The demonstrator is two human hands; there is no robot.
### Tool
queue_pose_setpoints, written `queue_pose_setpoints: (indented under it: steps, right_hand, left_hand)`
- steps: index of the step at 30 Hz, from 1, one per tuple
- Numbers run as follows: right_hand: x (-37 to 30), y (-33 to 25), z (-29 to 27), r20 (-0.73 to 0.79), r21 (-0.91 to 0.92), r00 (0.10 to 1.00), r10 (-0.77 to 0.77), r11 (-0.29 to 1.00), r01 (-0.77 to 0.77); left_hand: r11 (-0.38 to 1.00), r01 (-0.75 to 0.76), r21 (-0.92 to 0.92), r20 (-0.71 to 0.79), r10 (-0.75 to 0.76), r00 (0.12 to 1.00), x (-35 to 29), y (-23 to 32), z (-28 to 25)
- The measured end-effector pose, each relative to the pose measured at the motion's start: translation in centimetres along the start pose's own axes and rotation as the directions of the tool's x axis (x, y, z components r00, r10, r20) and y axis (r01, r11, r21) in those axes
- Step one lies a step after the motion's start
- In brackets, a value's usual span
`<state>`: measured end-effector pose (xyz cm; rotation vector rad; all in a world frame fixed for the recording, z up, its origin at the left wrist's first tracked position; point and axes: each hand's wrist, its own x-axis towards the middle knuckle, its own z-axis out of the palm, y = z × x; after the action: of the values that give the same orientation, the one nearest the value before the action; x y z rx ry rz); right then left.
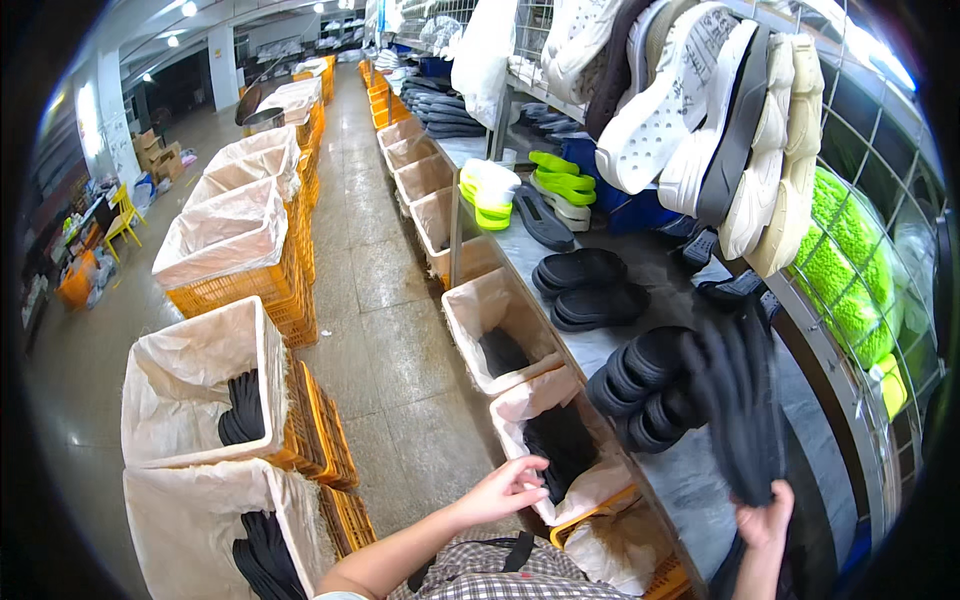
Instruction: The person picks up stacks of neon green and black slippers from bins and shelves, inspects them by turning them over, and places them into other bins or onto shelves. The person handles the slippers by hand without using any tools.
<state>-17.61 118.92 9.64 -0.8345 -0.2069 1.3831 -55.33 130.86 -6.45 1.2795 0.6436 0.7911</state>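
My right hand [765,517] grips the near end of a bundle of black shoe soles [737,415], blurred by motion, over the grey worktable [700,497]. Just left of the bundle, stacked black soles [650,380] lie on the table, with another pair of black soles [590,290] farther back. My left hand [505,492] hangs by the edge of a cloth-lined crate [512,432], its fingers loosely apart and nothing in them. Dark soles [560,447] lie inside that crate.
A wire rack [875,130] along the right holds white, grey and beige soles [680,95]. Neon-green soles [563,180] sit farther along the table. Lined orange crates [215,375] form a row across the aisle [370,350], and more crates line the table's side.
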Motion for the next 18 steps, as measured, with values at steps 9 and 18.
queue_pose_setpoints:
  steps: [9,18]
  right_hand:
    - [-0.3,23.2,9.8,0.545,-0.808,0.838,0.019,0.278,0.519]
    - [0.2,29.3,12.8,0.772,-0.584,0.623,0.128,0.530,0.615]
  left_hand:
    - [0.740,-0.343,-0.579,-0.381,0.126,0.916,-3.4,4.8,-3.0]
    - [0.467,-0.231,-0.853,-0.281,-0.040,0.959,-8.2,0.7,-9.1]
